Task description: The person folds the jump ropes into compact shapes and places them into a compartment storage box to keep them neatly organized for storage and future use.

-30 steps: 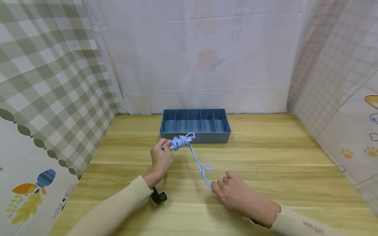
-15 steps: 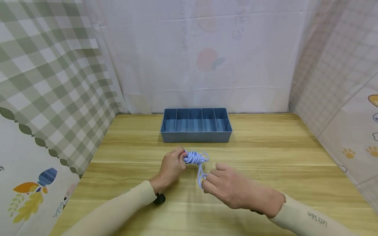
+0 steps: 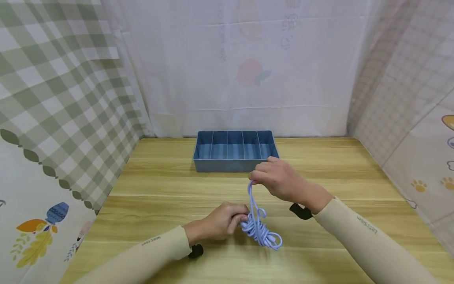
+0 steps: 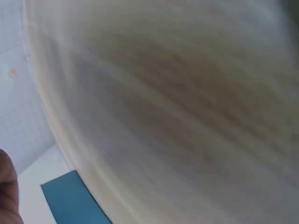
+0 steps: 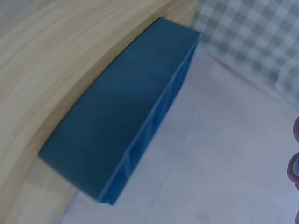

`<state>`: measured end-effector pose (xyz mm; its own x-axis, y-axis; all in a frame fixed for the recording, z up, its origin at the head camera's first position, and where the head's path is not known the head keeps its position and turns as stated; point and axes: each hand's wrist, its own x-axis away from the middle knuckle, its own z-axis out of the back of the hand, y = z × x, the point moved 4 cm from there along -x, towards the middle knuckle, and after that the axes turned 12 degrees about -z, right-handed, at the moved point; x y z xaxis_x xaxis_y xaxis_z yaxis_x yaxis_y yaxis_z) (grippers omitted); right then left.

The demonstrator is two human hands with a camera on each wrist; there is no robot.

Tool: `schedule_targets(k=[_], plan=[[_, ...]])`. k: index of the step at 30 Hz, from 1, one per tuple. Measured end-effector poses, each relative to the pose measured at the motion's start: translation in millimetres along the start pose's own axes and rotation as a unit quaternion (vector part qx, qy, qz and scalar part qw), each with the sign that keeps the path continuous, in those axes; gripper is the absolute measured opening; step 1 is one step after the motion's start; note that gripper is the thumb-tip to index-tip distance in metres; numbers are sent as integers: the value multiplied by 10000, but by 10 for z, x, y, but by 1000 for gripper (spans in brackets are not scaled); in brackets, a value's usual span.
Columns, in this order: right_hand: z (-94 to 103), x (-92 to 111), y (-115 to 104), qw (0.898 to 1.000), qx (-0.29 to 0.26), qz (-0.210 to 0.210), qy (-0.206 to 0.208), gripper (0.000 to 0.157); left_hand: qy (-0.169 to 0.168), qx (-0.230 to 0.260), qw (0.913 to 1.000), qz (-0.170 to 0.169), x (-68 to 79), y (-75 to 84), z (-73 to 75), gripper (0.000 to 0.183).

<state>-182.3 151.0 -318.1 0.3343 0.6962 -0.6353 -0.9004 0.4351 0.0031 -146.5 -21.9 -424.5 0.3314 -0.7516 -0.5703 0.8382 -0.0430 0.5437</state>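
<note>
A light purple cord (image 3: 260,230), wound into a thick bundle with loops at its far end, hangs over the table in the head view. My left hand (image 3: 225,221) grips the bundle's left end between thumb and curled fingers. Above it, my right hand (image 3: 278,179) pinches the cord's loose end, and a doubled strand rises from the bundle to those fingers. The left wrist view catches only part of the left hand (image 4: 7,191) at its edge. Just a few fingertips of the right hand (image 5: 294,170) show in the right wrist view.
A blue divided organizer box (image 3: 223,165) with several compartments stands at the back of the wooden table (image 3: 159,181). My right hand overlaps its front right corner in the head view. Cloth curtains (image 3: 184,79) enclose the table at the back and sides.
The left hand has come right and nearer with the bundle, whose looped end now points down to the right. The right hand first moved left, then rose toward the box, drawing the strand upward.
</note>
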Motion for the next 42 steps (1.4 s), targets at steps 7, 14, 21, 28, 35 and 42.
schedule_targets(k=[7,14,21,28,35,42], plan=[[-219,223,306,9989,-228,-397,-113,35,-273,1103,9935,-28,-61,128,47,16],[-506,422,334,9987,-171,-402,-280,34,-105,2398,9700,380,-73,161,54,18],[-775,666,298,9886,544,-1107,-866,7,1925,3153,9208,1253,-124,64,226,23],[-968,633,-60,9572,1708,-1286,-1949,22,3825,2701,8488,2456,-90,-180,311,21],[-888,528,-294,9599,1819,-1462,-1550,44,4221,1491,8432,2978,-71,-286,401,20],[-832,510,-396,9548,2214,-1635,-1120,58,4161,267,8584,2990,-61,-309,491,17]])
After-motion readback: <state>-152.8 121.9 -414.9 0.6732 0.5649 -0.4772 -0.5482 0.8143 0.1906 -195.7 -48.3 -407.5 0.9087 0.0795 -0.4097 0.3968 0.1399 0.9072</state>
